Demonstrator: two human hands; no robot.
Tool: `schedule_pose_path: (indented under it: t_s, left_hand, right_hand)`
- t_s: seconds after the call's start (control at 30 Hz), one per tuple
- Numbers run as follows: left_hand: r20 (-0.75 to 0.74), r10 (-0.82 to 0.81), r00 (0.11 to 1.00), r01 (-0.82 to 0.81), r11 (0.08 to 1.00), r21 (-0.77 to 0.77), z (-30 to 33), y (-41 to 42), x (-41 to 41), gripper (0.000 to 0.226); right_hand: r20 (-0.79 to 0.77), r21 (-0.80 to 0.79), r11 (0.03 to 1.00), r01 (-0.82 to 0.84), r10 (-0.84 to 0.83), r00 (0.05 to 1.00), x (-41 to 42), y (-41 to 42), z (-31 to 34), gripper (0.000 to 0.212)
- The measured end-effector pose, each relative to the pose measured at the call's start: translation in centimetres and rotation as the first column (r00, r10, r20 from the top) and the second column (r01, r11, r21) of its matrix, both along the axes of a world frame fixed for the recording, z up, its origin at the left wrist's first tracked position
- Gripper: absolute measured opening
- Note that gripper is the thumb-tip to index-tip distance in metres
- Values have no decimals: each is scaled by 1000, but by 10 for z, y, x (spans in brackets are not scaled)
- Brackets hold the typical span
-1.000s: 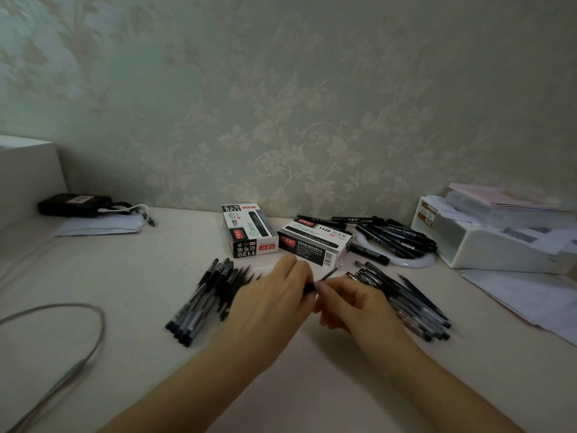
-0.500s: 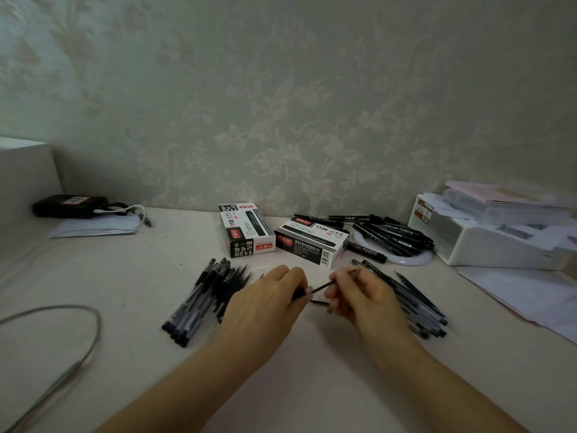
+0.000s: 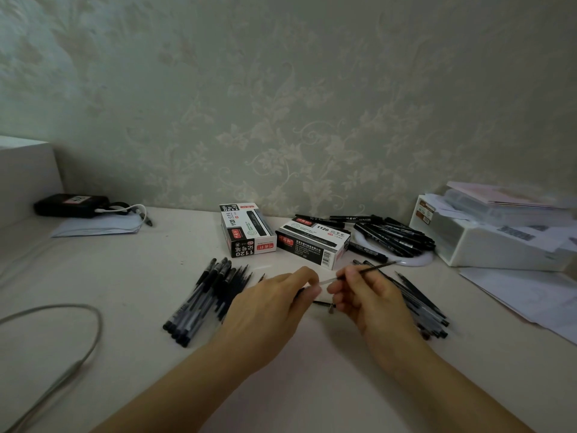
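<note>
Over the middle of the white desk (image 3: 131,276), my left hand (image 3: 274,304) grips a clear pen barrel (image 3: 326,281) whose end shows past the thumb. My right hand (image 3: 365,295) pinches a thin dark refill (image 3: 374,267) that slants up to the right. Its near end meets the barrel's mouth. A small dark pen part (image 3: 324,304) lies on the desk below the fingers. A bundle of black gel pens (image 3: 206,301) lies left of my hands. Another pile of pens (image 3: 418,301) sits to the right, partly hidden by my right hand.
Two black-and-white marker boxes (image 3: 248,234) (image 3: 312,242) lie behind my hands. Black markers (image 3: 393,234) are heaped on a white round dish. A white box with papers (image 3: 496,242) stands at right, loose sheets (image 3: 524,295) before it. A grey cable (image 3: 78,332) loops at left. A black pouch (image 3: 70,205) is far left.
My right hand has drawn away to the right and up, so more of the thin refill shows between the hands. My left hand stays in place on the barrel.
</note>
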State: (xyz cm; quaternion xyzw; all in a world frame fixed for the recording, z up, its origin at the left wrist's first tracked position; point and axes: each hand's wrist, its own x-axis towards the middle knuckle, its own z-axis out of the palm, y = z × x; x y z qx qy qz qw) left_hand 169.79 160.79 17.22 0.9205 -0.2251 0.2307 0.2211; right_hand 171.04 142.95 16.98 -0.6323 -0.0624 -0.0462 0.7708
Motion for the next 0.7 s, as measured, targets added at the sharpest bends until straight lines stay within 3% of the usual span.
schedule_pose_path:
  t_s: [0.27,0.7]
  left_hand:
    - [-3,-47,999,47,995,-86,-2,-1,3,19]
    - [-8,-91,996,89,984,-153,-2,-2,3,21]
  right_hand:
    - [-16,80,996,-27,29,999,0,-1,3,22]
    - [-8,42,994,-106,106,994,-3,0,3,24]
